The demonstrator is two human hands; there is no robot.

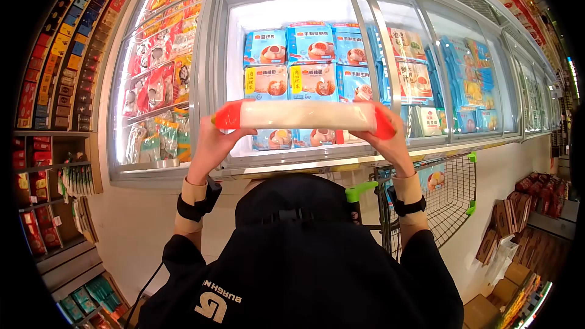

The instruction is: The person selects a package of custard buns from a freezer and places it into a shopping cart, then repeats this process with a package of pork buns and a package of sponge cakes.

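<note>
**Freezer [203,61] with sliding glass doors, a red-ended packet [308,114] clasped before it in left hand [213,145] and right hand [391,147]**

The freezer spans most of the scene, its bays running away to the right. A glass door with a long curved handle stands across the right part of the middle bay, and the bay's left part is uncovered. Tall shelving [61,55] crowded with boxes rises along the left side. To the right of the person's body, a wire shopping cart [451,198] with green corner pieces stands beside the freezer. The wearer's black garment [329,274] fills the lower middle.

The long packet, pale cream in the middle and red at both ends, is seen edge-on and nearly level, in front of the middle bay. It hides part of the stacked goods: blue bun packs [311,42] at the back, peach-coloured bun packs [314,82] with yellow labels nearer. Red-and-white bags [155,76] fill the left bay.

The left fingers are clamped on the packet's left end, thumb along its lower edge; the right fingers grip the opposite end. Several fingertips are hidden. Each wrist wears a black strap [194,210], and white lettering [219,301] marks the garment.
</note>
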